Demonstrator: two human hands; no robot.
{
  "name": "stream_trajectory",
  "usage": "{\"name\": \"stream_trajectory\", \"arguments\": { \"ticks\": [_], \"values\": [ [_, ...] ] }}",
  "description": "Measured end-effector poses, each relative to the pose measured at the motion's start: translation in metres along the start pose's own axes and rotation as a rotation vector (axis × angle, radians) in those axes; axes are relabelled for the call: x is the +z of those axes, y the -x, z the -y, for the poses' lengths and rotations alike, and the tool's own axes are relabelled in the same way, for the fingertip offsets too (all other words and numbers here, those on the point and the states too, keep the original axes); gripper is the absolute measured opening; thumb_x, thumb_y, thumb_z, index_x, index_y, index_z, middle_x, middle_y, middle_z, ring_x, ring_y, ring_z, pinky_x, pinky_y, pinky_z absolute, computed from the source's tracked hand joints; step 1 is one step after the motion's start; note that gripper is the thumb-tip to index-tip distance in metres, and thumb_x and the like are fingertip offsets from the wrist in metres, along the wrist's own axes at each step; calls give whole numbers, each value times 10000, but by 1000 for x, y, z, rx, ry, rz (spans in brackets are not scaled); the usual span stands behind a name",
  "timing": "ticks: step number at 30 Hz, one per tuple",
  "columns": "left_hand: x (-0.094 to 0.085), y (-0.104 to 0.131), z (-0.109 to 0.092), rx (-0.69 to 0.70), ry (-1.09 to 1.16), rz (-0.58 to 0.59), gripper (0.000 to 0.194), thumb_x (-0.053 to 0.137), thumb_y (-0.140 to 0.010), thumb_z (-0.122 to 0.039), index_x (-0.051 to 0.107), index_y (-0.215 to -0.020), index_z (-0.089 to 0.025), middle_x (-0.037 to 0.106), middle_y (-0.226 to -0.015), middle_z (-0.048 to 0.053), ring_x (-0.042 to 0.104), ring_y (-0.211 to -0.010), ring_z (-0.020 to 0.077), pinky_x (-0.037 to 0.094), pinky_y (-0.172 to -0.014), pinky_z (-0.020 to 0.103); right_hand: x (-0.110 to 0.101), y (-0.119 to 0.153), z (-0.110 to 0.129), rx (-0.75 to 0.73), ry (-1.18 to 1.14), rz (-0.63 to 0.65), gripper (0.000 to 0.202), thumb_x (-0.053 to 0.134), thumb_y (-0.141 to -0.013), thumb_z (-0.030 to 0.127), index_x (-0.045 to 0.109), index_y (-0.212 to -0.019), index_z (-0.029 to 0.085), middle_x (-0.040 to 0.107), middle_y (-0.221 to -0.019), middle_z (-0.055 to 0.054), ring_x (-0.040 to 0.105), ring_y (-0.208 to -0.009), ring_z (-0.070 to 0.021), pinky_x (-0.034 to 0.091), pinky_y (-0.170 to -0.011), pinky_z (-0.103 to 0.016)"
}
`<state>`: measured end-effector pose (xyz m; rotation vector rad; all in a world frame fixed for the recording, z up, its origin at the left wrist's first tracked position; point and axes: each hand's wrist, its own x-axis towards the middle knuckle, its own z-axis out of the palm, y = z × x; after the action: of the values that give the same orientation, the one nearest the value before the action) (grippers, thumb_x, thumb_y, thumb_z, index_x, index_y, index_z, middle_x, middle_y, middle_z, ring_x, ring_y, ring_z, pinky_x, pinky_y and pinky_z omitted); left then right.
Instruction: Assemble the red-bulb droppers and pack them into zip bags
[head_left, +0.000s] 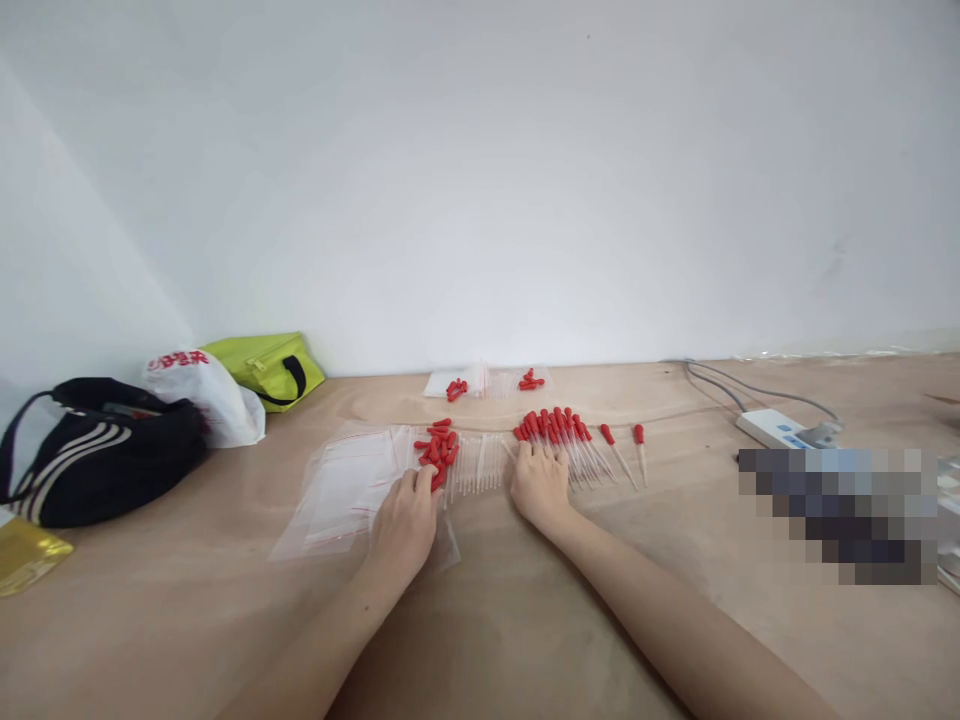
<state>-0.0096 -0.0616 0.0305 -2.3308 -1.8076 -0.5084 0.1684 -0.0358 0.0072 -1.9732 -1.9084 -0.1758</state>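
My left hand point(407, 520) is closed at the near edge of a pile of red rubber bulbs point(436, 447), its fingertips against one bulb. Beneath and beside that hand lie clear zip bags point(337, 490). Thin glass dropper tubes point(478, 463) are laid side by side between my hands. My right hand point(541, 487) has its fingers curled down on the table, with the end of a glass tube point(510, 452) showing at their left side. Just beyond it, droppers with red bulbs fitted point(559, 430) lie in a fanned row, and two more droppers point(626, 455) lie apart to the right.
Toward the wall lies another clear bag point(491, 382) with red bulbs on it. A black bag point(112, 450), a white plastic bag point(217, 400) and a lime-green pouch point(262, 370) stand at left. A power strip point(772, 428) with grey cables is at right, beside a blurred-out patch.
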Motion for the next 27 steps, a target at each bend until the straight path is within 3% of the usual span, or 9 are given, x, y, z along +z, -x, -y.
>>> {"name": "stream_trajectory", "arguments": {
  "ticks": [3,5,9,14,19,27],
  "values": [
    [7,2,-3,99,115,-104,181,439,-832,-165,514,-997,-157,536,-866,75,558,-818,228,457,-718,347,-1,5,-2,-28,6,-21,258,406,-727,39,563,-920,105,602,-826,-158,533,-784,-257,257,-674,-354],
    [12,5,-9,167,245,-110,158,423,-842,-180,544,-944,-181,523,-832,49,560,-767,194,471,-682,314,-1,9,-7,-69,-25,-69,297,404,-725,39,559,-966,114,585,-841,-148,511,-802,-255,274,-682,-355],
    [14,14,-24,251,443,-62,147,421,-843,-186,567,-844,-181,531,-819,40,551,-757,172,469,-690,307,-6,27,-28,-276,-226,-153,308,373,-750,47,554,-980,143,546,-860,-107,479,-807,-217,325,-676,-319],
    [7,19,-39,280,563,57,95,449,-830,-186,541,-806,-185,586,-809,27,559,-770,173,456,-701,307,-25,58,-56,-490,-445,-73,212,338,-849,138,537,-908,181,556,-838,-66,501,-759,-161,348,-699,-302],
    [7,19,-45,231,627,130,49,490,-797,-182,537,-789,-193,614,-782,9,571,-745,164,453,-683,287,-37,69,-64,-525,-407,-43,184,378,-851,146,549,-888,204,586,-798,-29,531,-741,-132,323,-738,-300],
    [8,20,-49,229,695,134,71,473,-806,-203,544,-812,-196,625,-765,-1,580,-714,154,453,-663,262,-33,64,-60,-539,-420,7,211,369,-867,165,576,-880,202,593,-793,-20,526,-737,-122,293,-742,-299]
  ]
}}
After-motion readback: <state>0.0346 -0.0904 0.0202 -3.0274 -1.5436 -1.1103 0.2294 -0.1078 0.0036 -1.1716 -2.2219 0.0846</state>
